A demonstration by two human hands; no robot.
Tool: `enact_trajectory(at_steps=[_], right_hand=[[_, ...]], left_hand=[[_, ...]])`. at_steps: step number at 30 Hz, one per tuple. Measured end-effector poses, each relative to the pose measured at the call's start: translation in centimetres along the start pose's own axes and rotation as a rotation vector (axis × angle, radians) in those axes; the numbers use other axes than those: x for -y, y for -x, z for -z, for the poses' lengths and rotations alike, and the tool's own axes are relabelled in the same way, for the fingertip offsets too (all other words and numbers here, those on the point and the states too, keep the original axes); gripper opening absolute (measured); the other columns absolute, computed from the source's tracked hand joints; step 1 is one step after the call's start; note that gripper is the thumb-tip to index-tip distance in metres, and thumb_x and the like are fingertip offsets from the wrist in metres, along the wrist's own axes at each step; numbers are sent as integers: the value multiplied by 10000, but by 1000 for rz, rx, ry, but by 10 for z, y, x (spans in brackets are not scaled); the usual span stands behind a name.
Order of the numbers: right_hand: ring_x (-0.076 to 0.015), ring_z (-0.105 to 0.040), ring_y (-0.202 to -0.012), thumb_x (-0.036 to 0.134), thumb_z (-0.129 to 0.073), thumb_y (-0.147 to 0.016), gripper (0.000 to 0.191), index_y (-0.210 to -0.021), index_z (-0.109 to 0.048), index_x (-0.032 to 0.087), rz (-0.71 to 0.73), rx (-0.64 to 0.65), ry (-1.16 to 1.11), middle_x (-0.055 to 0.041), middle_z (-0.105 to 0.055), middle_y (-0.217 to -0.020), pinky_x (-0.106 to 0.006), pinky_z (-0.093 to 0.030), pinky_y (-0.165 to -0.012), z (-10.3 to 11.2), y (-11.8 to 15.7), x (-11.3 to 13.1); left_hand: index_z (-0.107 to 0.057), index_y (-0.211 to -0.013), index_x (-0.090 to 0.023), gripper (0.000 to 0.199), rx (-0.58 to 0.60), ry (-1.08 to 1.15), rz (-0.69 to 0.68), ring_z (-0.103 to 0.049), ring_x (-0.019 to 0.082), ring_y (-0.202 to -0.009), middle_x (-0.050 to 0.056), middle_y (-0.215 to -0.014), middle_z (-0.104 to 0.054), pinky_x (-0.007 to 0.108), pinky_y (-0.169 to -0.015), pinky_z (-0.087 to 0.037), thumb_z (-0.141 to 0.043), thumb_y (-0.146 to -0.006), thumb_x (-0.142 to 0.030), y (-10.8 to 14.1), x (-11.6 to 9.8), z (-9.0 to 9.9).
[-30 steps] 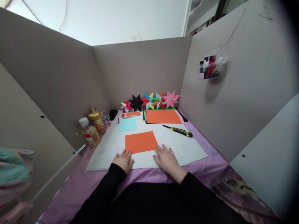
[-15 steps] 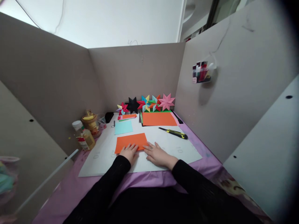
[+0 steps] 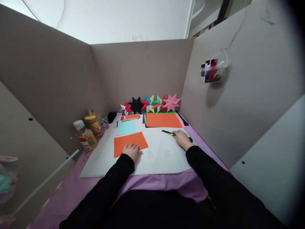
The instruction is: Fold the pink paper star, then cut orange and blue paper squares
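Observation:
A rectangular sheet of orange paper [image 3: 127, 142] lies at a slant on the white board [image 3: 105, 165]. Resting on its lower edge, my left hand [image 3: 132, 151] has its fingers laid out over the paper. My right hand [image 3: 182, 139] is over a black and yellow utility knife [image 3: 171, 133], fingers wrapped round the handle; the knife still lies at board level. The knife's blade end points left and its rear end shows past my hand. A light blue paper square [image 3: 126, 128] lies behind the orange sheet.
Larger orange sheets [image 3: 163, 120] are stacked at the back right, below several folded paper stars [image 3: 172, 102]. Small scissors [image 3: 116, 125] lie left of the blue square. A glue bottle [image 3: 86, 136], a jar [image 3: 93, 124] and a clear cup [image 3: 104, 119] stand along the left.
My right hand has left the orange paper and moved right onto the utility knife. The paper has turned a little and shifted left, with my left hand still on it.

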State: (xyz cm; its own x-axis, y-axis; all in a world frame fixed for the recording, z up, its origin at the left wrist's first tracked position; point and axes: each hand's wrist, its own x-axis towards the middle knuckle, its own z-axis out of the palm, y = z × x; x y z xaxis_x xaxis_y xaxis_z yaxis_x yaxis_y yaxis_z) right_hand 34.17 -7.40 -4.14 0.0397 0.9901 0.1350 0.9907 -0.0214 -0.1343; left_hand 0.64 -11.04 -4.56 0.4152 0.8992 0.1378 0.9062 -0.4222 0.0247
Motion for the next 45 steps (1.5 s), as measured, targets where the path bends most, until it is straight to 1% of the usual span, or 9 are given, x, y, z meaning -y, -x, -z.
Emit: enact_trajectory(at_steps=[2, 5, 7, 11, 17, 27, 33, 39, 45], right_hand=[[-228, -523, -1095, 289, -497, -912, 348, -1238, -513, 168, 72, 6, -4, -111, -553, -1206, -394, -402, -940, -3, 6, 7], [-220, -493, -1116, 242, -468, -908, 387, -1291, -491, 197, 190, 22, -22, -114, -564, -1192, -307, -351, -939, -3, 19, 24], [-224, -488, -1105, 251, -461, -906, 381, -1284, -498, 221, 249, 26, -31, -103, -566, -1181, -302, -337, -927, -2, 27, 35], [-239, -493, -1071, 246, -471, -894, 338, -1223, -545, 223, 311, 30, -35, -101, -580, -1128, -313, -338, -897, 1, 37, 51], [-241, -509, -1039, 243, -467, -893, 317, -1196, -561, 227, 347, 54, -22, -98, -594, -1094, -316, -348, -870, 5, 39, 61], [-240, -531, -1023, 234, -462, -889, 323, -1194, -569, 221, 356, 88, 2, -100, -605, -1089, -312, -359, -868, 5, 38, 66], [-251, -526, -1031, 249, -465, -888, 314, -1179, -578, 217, 341, 94, 22, -113, -597, -1099, -321, -354, -865, 7, 37, 66], [-246, -531, -1012, 248, -459, -892, 300, -1163, -585, 219, 355, 103, 35, -111, -600, -1081, -312, -352, -846, 9, 37, 69], [-231, -535, -994, 241, -449, -897, 320, -1195, -562, 217, 387, 115, 54, -107, -599, -1075, -302, -354, -825, 10, 38, 73]], left_hand=[[-631, -1113, -218, 347, -39, 27, -38, -492, 266, -1173, 81, -1230, -615, 431, -1012, -332, -425, -902, -401, -3, -1, -3], [-621, -1161, -222, 366, -93, 56, -27, -453, 288, -1202, 80, -1304, -562, 450, -999, -338, -479, -872, -396, -5, 5, -8], [-629, -1160, -225, 360, -121, 70, -32, -449, 288, -1202, 74, -1307, -560, 447, -995, -343, -473, -877, -382, -4, 9, -11], [-672, -1092, -243, 339, -151, 95, -81, -513, 244, -1111, 40, -1211, -631, 390, -952, -389, -412, -912, -364, -3, 12, -13], [-696, -1038, -229, 321, -194, 116, -97, -537, 248, -1061, 51, -1157, -659, 392, -924, -414, -429, -906, -348, -4, 13, -16], [-699, -1019, -209, 321, -213, 132, -113, -548, 252, -1037, 63, -1134, -666, 394, -890, -431, -427, -905, -336, -4, 14, -18], [-693, -1030, -216, 317, -208, 138, -112, -542, 247, -1060, 62, -1142, -661, 389, -930, -418, -431, -903, -341, -4, 14, -19], [-681, -1066, -206, 333, -174, 141, -93, -525, 242, -1119, 67, -1185, -643, 387, -986, -392, -418, -906, -332, -5, 14, -17], [-618, -1189, -189, 378, -66, 131, -30, -419, 277, -1276, 74, -1310, -568, 433, -1041, -348, -388, -911, -301, -6, 9, -13]])
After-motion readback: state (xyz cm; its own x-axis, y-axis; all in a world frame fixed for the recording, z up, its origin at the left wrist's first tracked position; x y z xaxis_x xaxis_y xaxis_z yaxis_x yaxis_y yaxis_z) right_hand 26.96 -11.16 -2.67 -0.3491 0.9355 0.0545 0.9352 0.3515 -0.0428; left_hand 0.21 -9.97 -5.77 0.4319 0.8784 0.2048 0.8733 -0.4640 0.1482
